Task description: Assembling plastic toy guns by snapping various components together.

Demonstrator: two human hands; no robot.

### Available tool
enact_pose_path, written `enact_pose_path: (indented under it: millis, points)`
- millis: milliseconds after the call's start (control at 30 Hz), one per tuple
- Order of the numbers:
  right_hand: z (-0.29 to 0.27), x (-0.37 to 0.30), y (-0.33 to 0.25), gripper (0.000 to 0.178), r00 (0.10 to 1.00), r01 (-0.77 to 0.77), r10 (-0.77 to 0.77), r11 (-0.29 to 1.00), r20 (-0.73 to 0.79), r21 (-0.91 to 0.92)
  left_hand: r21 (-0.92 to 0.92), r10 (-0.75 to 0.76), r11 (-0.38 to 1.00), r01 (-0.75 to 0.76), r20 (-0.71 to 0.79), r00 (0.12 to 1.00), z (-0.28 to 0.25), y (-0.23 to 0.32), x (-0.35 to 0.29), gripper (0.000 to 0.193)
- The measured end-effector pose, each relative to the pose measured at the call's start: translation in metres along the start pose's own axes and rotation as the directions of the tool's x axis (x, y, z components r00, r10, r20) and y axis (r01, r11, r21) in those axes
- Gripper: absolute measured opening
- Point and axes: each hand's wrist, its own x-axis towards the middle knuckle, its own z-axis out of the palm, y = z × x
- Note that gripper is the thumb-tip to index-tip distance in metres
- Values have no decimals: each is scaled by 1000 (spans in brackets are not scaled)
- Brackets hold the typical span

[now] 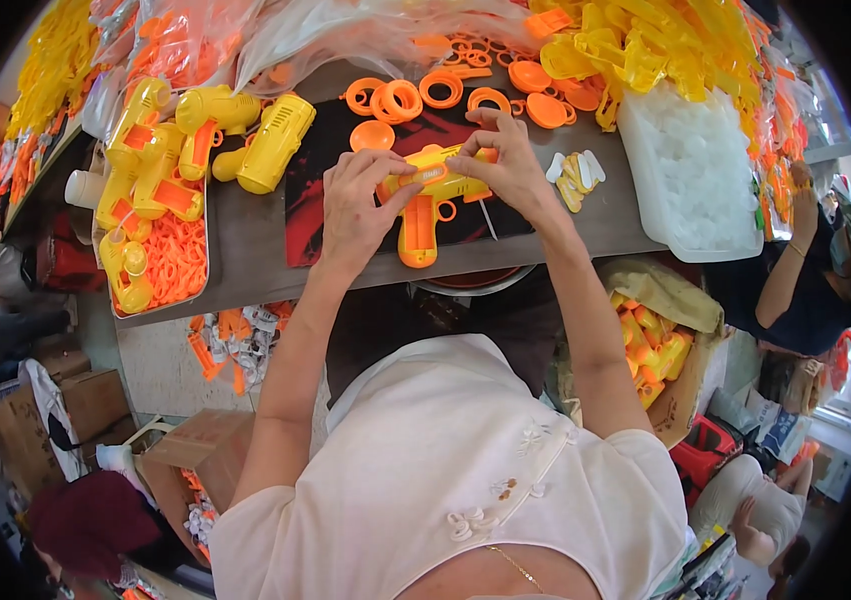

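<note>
Between my hands lies a yellow toy gun (419, 222) with an orange grip inset, its handle pointing toward me over the dark mat (310, 215). My left hand (355, 205) pinches its left end, thumb and fingertips on the body. At the other end, the fingers of my right hand (505, 165) close on the yellow body beside an orange tip. A thin metal-coloured rod (489, 220) rests on the mat below my right hand. Several orange rings (440, 89) and an orange disc (372, 136) lie just beyond my hands. Small yellow and white oval pieces (575, 180) sit to the right.
Yellow toy gun bodies (275, 145) stand at the left, above a tray of small orange parts (175, 258). At the right is a white bin (690, 235) of translucent pieces. Yellow parts (645, 50) pile up behind. A box of yellow-orange guns (657, 350) stands below right; other people work nearby.
</note>
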Motion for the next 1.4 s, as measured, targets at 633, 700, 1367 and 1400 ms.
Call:
enact_pose_path:
  millis: [633,700,1367,1400]
  points:
    - [-1,-19,-7,32,895,446,-437,872,90,-204,-311,-153,938,155,31,988,6,-7,-10,26]
    - [-1,-22,-8,32,870,490,-482,821,103,-294,-223,-64,973,53,-44,997,8,-5,-12,26]
    - [-9,31,-4,45,898,-26,-21,995,440,99,16,160,987,-159,-89,983,10,-3,-14,30]
    - [-10,35,-6,47,863,-58,4,994,505,91,18,171,985,-170,-79,982,8,-2,-13,30]
